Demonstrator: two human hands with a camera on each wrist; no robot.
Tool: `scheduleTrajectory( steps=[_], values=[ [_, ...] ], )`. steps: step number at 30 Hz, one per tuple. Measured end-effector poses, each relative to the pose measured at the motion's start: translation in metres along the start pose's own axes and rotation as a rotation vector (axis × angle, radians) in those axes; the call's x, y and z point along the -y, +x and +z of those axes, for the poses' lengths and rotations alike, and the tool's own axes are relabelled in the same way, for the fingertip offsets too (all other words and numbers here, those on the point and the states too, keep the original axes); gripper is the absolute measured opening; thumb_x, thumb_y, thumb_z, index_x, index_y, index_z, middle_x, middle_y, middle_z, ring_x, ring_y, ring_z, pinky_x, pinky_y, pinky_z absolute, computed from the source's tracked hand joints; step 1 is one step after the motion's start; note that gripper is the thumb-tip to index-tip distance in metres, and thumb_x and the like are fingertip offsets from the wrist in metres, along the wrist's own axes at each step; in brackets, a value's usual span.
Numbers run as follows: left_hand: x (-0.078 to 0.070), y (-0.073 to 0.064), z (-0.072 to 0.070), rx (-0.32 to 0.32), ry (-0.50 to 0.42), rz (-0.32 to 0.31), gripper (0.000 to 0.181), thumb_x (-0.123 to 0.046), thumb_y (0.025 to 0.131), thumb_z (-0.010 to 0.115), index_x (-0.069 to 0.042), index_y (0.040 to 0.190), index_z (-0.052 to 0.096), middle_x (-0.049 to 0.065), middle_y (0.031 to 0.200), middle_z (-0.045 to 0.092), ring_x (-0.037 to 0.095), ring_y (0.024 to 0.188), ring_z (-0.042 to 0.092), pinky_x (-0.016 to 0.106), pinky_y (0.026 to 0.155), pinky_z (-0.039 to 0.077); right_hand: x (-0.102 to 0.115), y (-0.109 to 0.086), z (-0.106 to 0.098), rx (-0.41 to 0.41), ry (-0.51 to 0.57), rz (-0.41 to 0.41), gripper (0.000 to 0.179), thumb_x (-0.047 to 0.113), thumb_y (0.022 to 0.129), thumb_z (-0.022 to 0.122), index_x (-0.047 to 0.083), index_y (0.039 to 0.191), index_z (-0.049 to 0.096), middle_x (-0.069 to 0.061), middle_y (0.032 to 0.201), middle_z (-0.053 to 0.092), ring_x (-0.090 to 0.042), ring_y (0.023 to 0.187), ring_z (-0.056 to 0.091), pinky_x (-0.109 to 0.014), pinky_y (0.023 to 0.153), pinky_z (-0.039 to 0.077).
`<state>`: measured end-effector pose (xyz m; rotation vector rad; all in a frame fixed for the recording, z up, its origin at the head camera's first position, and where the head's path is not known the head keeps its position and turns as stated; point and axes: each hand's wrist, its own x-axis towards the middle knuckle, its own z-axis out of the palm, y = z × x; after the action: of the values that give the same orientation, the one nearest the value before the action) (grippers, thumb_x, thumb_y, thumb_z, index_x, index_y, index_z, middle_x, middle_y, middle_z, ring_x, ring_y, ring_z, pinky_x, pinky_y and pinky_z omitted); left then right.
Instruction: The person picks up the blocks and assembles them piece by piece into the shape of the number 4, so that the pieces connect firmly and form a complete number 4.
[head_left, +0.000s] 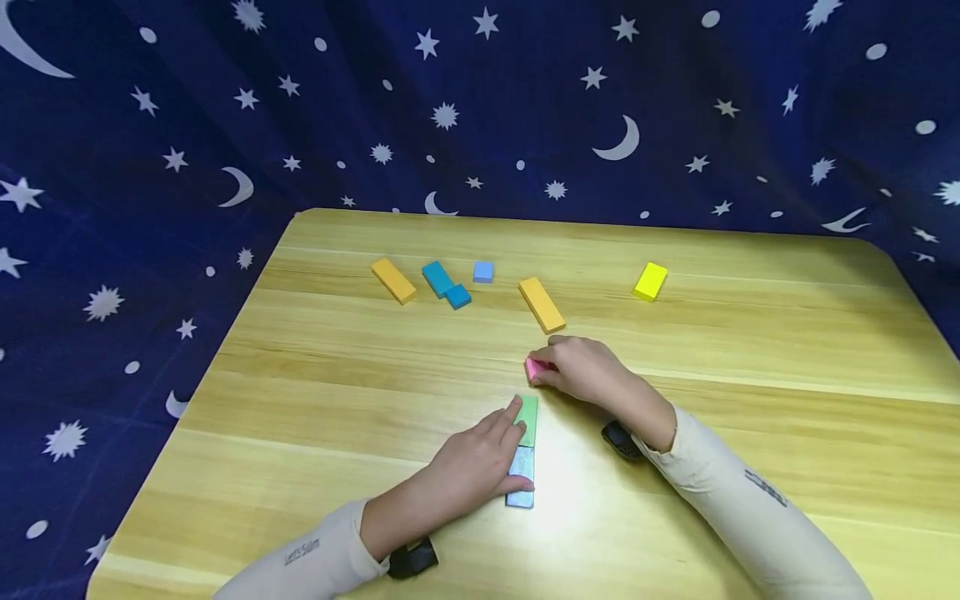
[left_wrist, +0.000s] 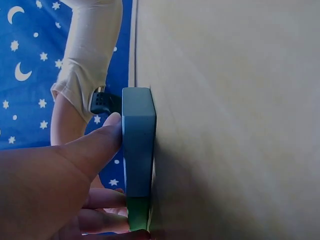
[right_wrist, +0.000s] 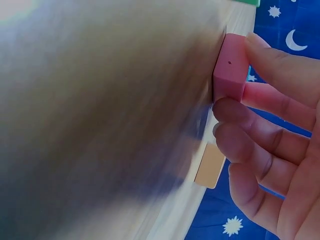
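Observation:
In the head view a green block (head_left: 529, 423) and a light blue block (head_left: 522, 477) lie end to end in a line on the table. Across their tops rests my left hand (head_left: 474, 454), fingers on the green one and thumb on the blue one. The left wrist view shows the thumb touching the top of the blue block (left_wrist: 138, 155). Just beyond the green block's far end, my right hand (head_left: 588, 369) pinches a small pink block (head_left: 535, 372) between thumb and fingers. Its remaining fingers curl beside the block in the right wrist view.
Farther back on the wooden table (head_left: 300, 350) lie two orange blocks, one at left (head_left: 393, 280) and one nearer the middle (head_left: 542, 305). Between them are a teal block (head_left: 437, 279), a smaller teal block (head_left: 458, 297) and a periwinkle block (head_left: 483, 272). A yellow block (head_left: 650, 282) lies to the right.

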<state>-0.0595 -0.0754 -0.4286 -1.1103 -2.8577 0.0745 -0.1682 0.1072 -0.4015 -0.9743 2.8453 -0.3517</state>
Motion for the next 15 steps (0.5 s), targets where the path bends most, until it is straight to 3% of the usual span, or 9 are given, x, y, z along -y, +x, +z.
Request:
scheduleTrajectory(
  steps=[8,12,15],
  values=[
    [0.003,0.011,-0.001,0.035,-0.042,-0.016,0.067,-0.058,0.084,0.048,-0.003,0.122,0.052,0.016,0.14,0.041,0.019,0.118,0.052,0.021,0.074,0.053,-0.005,0.0,0.001,-0.032,0.006,0.021,0.017,0.026,0.081,0.068,0.01,0.087,0.066,0.0,0.067,0.046,-0.012,0.055,0.038,-0.023,0.047,0.031],
    [0.003,0.012,-0.002,0.056,-0.047,-0.024,0.067,-0.059,0.084,0.047,-0.005,0.122,0.051,0.015,0.141,0.04,0.019,0.117,0.052,0.022,0.075,0.053,-0.004,-0.003,0.002,-0.045,0.022,0.023,0.021,0.024,0.084,0.065,0.008,0.097,0.068,0.0,0.068,0.047,-0.011,0.056,0.038,-0.023,0.047,0.031],
    [0.004,0.012,0.0,0.038,-0.032,-0.02,0.065,-0.062,0.082,0.047,-0.007,0.118,0.052,0.014,0.139,0.042,0.019,0.113,0.054,0.022,0.076,0.053,-0.002,-0.005,0.003,-0.042,0.02,0.025,0.027,0.023,0.085,0.063,0.005,0.106,0.067,0.0,0.069,0.05,-0.011,0.057,0.039,-0.025,0.049,0.034]
  ],
)
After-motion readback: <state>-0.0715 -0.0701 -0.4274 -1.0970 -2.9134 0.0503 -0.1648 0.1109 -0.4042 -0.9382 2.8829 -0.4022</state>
